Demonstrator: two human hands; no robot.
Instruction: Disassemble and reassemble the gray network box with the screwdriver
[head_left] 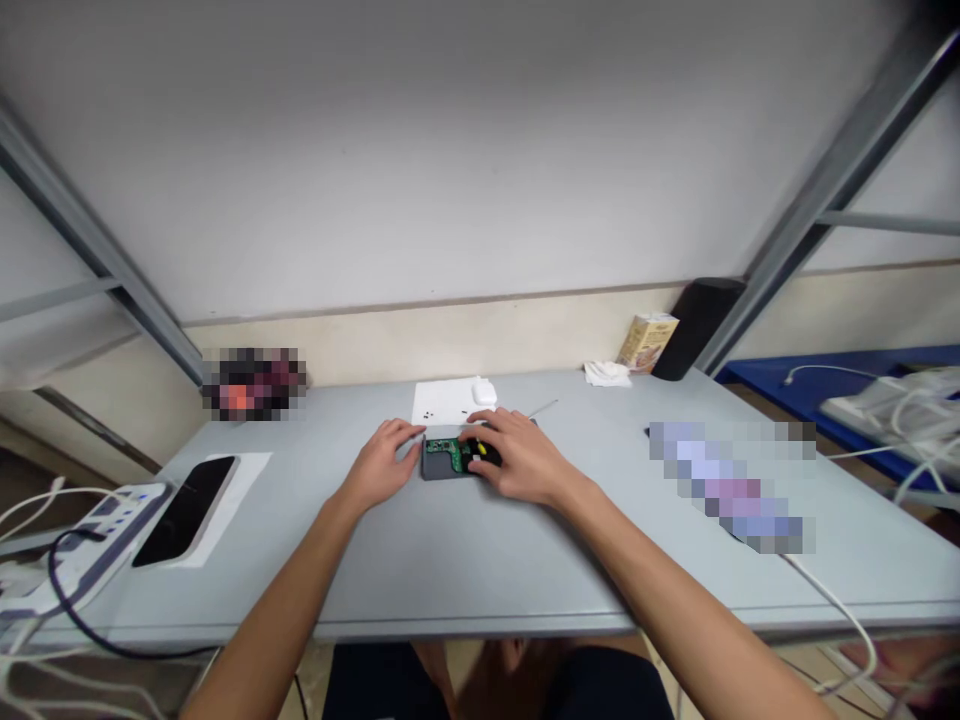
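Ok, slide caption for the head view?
Left hand beside a grey device, green circuit board exposed, right hand over one end.

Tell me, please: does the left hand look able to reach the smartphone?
Probably yes: nothing seems to stand between the left hand and the smartphone, which lies screen up, uncovered, partly on white paper.

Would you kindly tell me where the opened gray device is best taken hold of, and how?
I would pinch the gray device by its left rim, coming from the left: its green circuit board lies exposed on top, and the right hand covers much of its right part.
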